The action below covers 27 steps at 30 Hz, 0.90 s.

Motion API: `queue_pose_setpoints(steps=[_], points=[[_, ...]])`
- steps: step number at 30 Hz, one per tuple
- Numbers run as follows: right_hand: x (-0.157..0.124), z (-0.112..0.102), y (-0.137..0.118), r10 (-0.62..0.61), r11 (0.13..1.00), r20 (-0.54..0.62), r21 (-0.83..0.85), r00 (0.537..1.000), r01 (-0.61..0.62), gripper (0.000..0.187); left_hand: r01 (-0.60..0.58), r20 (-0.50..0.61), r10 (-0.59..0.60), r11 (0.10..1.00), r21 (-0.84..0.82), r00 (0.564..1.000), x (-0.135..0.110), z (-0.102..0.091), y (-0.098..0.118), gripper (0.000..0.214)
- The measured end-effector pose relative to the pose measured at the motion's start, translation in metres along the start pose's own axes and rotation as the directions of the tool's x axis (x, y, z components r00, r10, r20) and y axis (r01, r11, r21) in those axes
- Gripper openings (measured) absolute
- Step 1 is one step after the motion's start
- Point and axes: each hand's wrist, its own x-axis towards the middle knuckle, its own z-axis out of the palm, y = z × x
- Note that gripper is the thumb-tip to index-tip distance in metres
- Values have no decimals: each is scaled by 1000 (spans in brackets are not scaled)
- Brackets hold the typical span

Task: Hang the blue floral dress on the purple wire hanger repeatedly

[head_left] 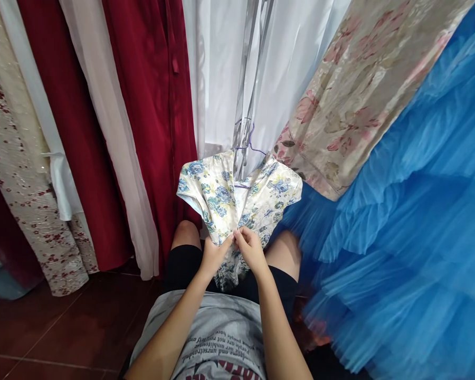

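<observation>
A small white dress with blue flowers (221, 195) hangs on a purple wire hanger (248, 145) in front of me, just above my knees. My left hand (212, 257) pinches the fabric at the dress's front, near the middle. My right hand (250, 248) pinches the same spot from the other side, so the fingertips of both hands meet there. The lower part of the dress is bunched between my hands and lap.
Hanging garments surround me: dark red (150, 105), white (217, 68) and sequined cream ones (27, 184) to the left, a floral brocade (360, 89) and a big blue tulle skirt (419, 237) to the right. A dark red tiled floor (63, 327) lies below.
</observation>
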Motion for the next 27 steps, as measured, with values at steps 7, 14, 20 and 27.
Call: queue_pose_setpoints(steps=[7, 14, 20, 27], points=[[-3, -12, -8, -17, 992, -15, 124, 1000, 18, 38, 62, 44, -60, 997, -49, 997, -3, 2, 5, 45], [-11, -20, -21, -52, 997, -73, 47, 996, 55, 37, -362, -331, 498, 845, 394, 801, -5, -13, 14, 75], [-21, -15, -29, -67, 997, 59, -36, 996, 69, 37, -482, 225, 427, 761, 434, 876, -12, 3, 24, 9], [21, -59, -47, -185, 838, 205, -478, 961, 264, 36, -447, 392, 276, 766, 463, 878, -14, 8, 36, 15]])
